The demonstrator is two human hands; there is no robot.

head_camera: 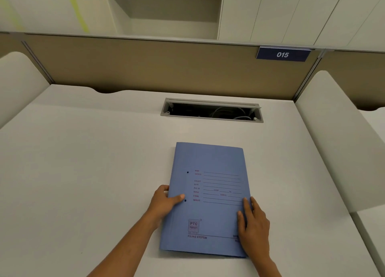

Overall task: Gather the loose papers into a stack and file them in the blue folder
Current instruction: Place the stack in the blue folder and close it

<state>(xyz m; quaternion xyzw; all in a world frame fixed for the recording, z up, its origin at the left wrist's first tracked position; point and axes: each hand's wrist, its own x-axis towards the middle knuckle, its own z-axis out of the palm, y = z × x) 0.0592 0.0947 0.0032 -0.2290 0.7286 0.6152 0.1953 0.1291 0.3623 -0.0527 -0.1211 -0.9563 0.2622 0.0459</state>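
Note:
The blue folder (210,164) lies closed and flat on the white desk (83,162), its printed cover facing up. My left hand (164,201) grips its left spine edge, thumb on the cover and fingers curled around the side. My right hand (253,224) lies flat on the cover along the right edge, fingers together and pointing away from me. No loose papers show anywhere on the desk; whatever the folder holds is hidden by the cover.
A cable hatch (211,111) stands open in the desk behind the folder. A tan partition (145,66) with a "015" sign (283,54) closes the back. White side dividers (337,135) flank the desk. Cabinets and an open shelf (166,12) stand beyond.

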